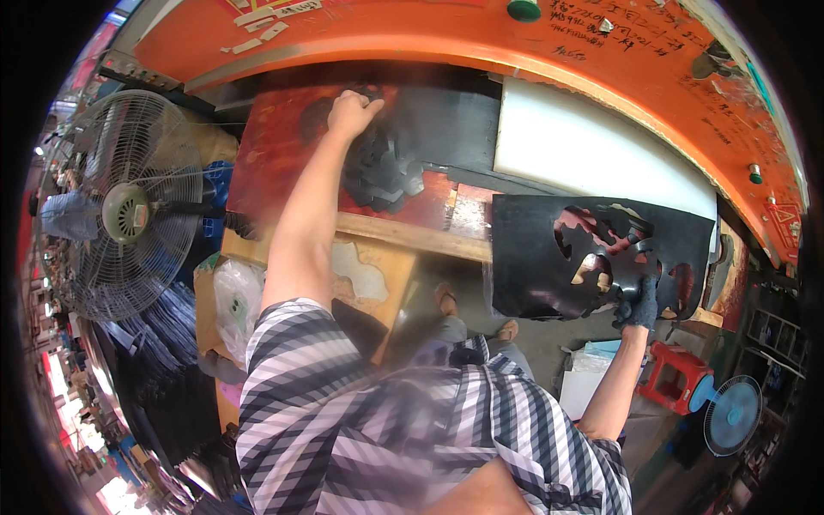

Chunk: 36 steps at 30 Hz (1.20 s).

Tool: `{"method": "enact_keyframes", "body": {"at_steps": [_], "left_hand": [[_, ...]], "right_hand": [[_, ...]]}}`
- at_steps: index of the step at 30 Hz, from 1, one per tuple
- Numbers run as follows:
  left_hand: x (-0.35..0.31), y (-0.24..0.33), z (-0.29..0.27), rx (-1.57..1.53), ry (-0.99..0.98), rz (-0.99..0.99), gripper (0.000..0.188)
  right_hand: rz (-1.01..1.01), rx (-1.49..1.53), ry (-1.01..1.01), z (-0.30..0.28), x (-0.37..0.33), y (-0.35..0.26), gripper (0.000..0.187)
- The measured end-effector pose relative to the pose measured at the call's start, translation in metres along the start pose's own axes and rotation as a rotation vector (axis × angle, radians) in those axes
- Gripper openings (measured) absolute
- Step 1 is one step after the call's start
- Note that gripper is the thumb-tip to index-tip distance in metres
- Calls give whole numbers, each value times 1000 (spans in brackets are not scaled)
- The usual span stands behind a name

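My left hand [354, 114], bare, is closed above the far part of a red board [273, 142]; whatever its fingers may hold is hidden. Beneath and beside it lies a blurred pile of black cut pieces [390, 176]. Down at the right, my right hand [635, 309] wears a dark glove and grips the near edge of a black sheet [525, 257]. Irregular holes are cut through the sheet's right half. Part of the sheet overlaps a white slab [584, 142], and its near edge hangs over the bench front.
An orange machine beam [481, 39] spans the far side. To the left stand a large caged fan [127, 210] and a clear plastic bag [233, 300]. A red stool [665, 378] and a small blue fan [734, 414] sit at the lower right. A wooden rail [412, 236] edges the bench.
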<state>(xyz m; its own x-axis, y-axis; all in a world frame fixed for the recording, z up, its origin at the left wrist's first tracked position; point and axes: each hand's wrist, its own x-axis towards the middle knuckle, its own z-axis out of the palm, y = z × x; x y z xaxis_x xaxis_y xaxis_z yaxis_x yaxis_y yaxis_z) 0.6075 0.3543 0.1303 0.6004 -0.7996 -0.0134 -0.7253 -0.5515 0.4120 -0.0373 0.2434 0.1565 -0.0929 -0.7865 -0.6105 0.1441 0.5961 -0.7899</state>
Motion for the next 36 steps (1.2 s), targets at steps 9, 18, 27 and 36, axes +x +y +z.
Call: {"method": "enact_keyframes", "body": {"at_steps": [9,18,27,36], "left_hand": [[0,-23,-1,-235,-6,130,24],[11,20,-57,487,-165,209,45],[-70,49,-47,-236,166,224,44],[-269,204,25,-1431,-112,-305,21]], "right_hand": [[-50,22,5,-4,8,3,32],[71,-65,-172,-4,7,-4,35],[-11,-90,-103,-5,8,-4,36],[57,-67,-57,-3,20,-7,34]]}}
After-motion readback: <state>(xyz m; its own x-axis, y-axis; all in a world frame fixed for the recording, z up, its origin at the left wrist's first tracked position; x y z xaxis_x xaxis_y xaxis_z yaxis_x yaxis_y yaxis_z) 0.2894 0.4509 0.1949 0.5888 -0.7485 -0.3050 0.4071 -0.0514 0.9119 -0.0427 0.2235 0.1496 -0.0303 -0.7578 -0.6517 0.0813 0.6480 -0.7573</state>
